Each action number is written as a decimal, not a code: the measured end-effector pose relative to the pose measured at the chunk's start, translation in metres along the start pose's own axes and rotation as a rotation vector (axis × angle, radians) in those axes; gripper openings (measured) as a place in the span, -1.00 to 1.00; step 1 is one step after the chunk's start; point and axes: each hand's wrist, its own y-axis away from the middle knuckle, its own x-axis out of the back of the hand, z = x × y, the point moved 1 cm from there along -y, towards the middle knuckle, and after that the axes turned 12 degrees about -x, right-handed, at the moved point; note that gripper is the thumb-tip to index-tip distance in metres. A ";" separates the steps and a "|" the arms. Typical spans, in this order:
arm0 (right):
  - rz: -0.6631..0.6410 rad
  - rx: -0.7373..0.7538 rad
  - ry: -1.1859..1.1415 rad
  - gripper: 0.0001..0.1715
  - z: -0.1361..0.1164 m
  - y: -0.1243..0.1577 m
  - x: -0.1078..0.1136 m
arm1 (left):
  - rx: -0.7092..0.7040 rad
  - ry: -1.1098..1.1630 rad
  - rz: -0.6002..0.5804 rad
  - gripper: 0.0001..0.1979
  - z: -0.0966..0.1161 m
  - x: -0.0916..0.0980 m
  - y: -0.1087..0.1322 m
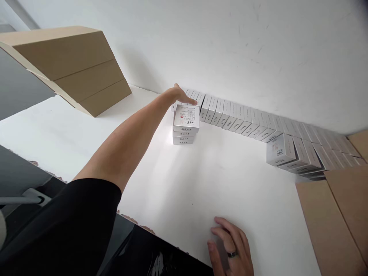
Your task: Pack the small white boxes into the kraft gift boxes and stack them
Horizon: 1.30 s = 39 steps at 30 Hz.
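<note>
My left hand [180,94] reaches to the far side of the white table, at the left end of a row of small white boxes [235,115]. Its thumb lies across the front of a few upright boxes there, and its other fingers are mostly hidden behind them. Just in front of this hand stands a short stack of white boxes [186,119] with printed labels, lying flat on one another. My right hand [231,249], with a dark ring on one finger, rests near the front edge. Its fingers are loosely curved and apart, holding nothing.
A large brown carton [77,69] leans at the left rear. More white boxes [280,149] sit at the right, beside open cardboard flaps [324,218]. Behind the row rises a white wall [230,46]. The white tabletop [161,191] has a chipped front edge.
</note>
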 end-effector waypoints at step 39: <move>0.074 0.236 0.042 -0.81 -0.007 -0.012 0.009 | 0.331 -0.018 0.346 0.05 -0.074 -0.019 0.181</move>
